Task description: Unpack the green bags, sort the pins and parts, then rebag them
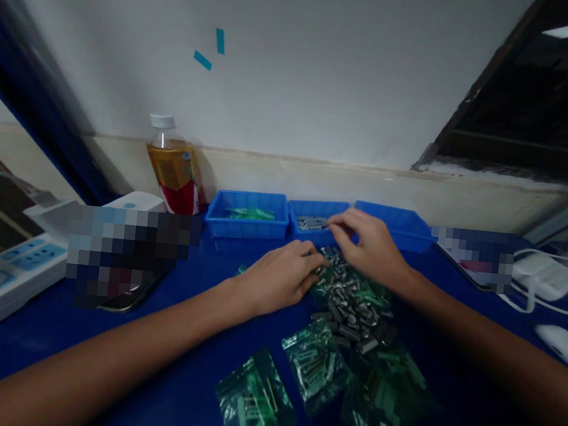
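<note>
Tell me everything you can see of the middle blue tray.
The middle blue tray is a shallow, open-topped box, apparently plastic. It sits upright toward the back of the table, between a left tray and a right tray. Silvery pieces lie inside. The right hand hides part; contact is unclear.

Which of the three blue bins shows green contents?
The leftmost bin, nearest the bottle; the middle bin shows grey pieces, the right bin shows no green.

On the table (186,394), three bins (247,229) stand in a row before the wall (327,76), a bottle (180,169) to their left. Loose parts (350,306) lie heaped before the bins; bags (256,408) lie in front.
</note>
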`<state>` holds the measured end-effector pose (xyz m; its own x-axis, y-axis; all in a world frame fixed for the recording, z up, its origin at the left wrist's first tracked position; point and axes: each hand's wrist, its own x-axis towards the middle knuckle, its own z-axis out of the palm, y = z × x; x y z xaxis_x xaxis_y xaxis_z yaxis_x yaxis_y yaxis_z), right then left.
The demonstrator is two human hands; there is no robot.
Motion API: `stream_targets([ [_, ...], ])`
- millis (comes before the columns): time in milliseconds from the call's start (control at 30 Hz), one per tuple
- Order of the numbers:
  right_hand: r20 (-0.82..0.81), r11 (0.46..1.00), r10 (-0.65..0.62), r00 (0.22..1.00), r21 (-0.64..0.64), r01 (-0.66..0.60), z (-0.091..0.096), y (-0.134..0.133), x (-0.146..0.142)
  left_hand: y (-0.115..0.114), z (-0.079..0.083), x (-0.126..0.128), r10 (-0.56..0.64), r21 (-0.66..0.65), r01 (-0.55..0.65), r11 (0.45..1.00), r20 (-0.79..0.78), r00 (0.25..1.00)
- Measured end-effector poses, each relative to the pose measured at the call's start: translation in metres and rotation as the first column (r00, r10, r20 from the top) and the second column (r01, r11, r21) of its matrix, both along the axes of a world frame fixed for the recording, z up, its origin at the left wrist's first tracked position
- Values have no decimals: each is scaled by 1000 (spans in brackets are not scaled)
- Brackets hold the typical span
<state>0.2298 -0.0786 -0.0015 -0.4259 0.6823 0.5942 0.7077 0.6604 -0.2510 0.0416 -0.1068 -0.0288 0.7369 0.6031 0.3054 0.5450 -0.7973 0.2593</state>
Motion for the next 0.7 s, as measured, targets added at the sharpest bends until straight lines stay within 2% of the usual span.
stream_targets([
  [133, 30, 997, 60, 998, -47, -59, -19, -49, 11, 7, -4, 4, -11, 3, 11, 1000, 49, 999],
  [233, 39, 997, 35, 999, -76, -32, -25, -64, 14, 8, -3, 6, -17, -18, 19, 1000, 127, 992],
  [300, 28, 999, -2, 1000, -38, 3, -26, -67, 12, 5, 0, 7, 18, -64, -3, 998, 239, 971],
  [367, 15, 999, -34, 999, 35, 34, -26, -69, 9, 0, 4, 8, 109, -216, -20, 976, 407, 907],
  [433, -3, 994, -36, 999, 100, 36, -26, -71, 5, -9, 7, 10, 228, -425, 38, 904, 554, 800],
  [500, -27, 990, -6, 1000, 140, 10, -27, -75, 2, -19, 8, 13, 314, -555, 136, 821, 637, 704],
  [567, -47, 989, 31, 998, 147, -23, -28, -80, 0, -28, 7, 16, 352, -593, 193, 782, 674, 649],
  [700, -62, 993, 48, 997, 114, -41, -30, -88, -3, -38, 0, 21, 370, -590, 190, 785, 692, 620],
])
